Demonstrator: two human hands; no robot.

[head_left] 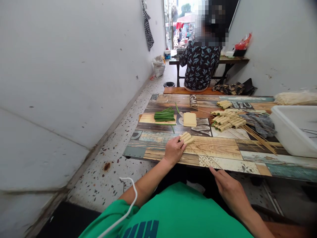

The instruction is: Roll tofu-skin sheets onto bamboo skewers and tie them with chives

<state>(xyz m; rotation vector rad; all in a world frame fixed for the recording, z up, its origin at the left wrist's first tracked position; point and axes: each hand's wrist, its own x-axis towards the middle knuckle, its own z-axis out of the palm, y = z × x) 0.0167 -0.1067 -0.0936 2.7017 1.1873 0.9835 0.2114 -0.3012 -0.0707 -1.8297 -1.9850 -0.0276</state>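
Near the front of the table, my left hand [173,150] is closed around a few pale rolled sheets [187,138], which look like tofu skin, lying side by side. Thin bamboo skewers [204,152] run from the rolls toward my right hand [226,183]. At the table edge the right hand is pinched at the outer end of a skewer; its fingertips are small in view. Just beyond the rolls sit a stack of square pale sheets [190,119] and a bundle of cut green chives [164,115] on a wooden board [146,119].
To the right lie a pile of skewered rolls [224,120], loose bamboo skewers [264,141], a grey cloth [261,125] and a white plastic tub [282,132]. A person in a patterned top [201,66] sits beyond the table, back turned. A wall [74,66] stands left.
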